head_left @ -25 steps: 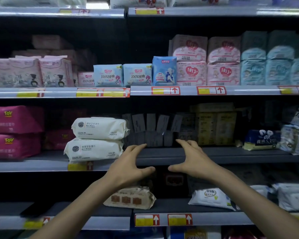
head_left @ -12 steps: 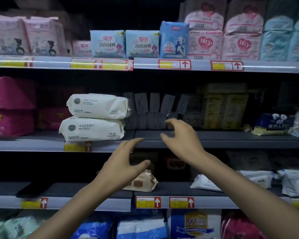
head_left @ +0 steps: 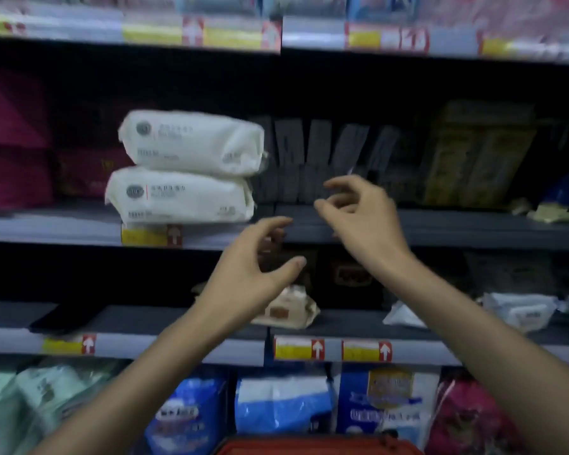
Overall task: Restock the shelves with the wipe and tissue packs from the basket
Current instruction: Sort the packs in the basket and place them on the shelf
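both hands are empty in front of the middle shelf [head_left: 440,224]: the left hand [head_left: 247,277] hangs just below its front edge with thumb and fingers spread in a wide, loose grip around nothing, and the right hand [head_left: 362,218] sits a little higher at the shelf lip, fingers curled half-open, also holding nothing. two white wipe packs [head_left: 184,169] lie stacked one on the other at the left of that shelf, near the left hand but not touching it, and a small beige pack [head_left: 289,310] lies on the shelf below, partly behind the left wrist. the red rim of the basket [head_left: 312,446] shows at the bottom edge of the view — its contents are out of sight, so which packs remain cannot be told. judging by their look, these packs are soft film pouches, fairly light, squashy and a bit slick; a broad hold across the long sides, or one hand at each end, should carry one better than a pinch at the crimped seam, which would let it sag or slip. compared with half a second ago, the view has tipped downward so the basket rim has come in and the top shelf has slid out, the hands have drawn slightly back from the shelf, and the right fingers have curled in more.
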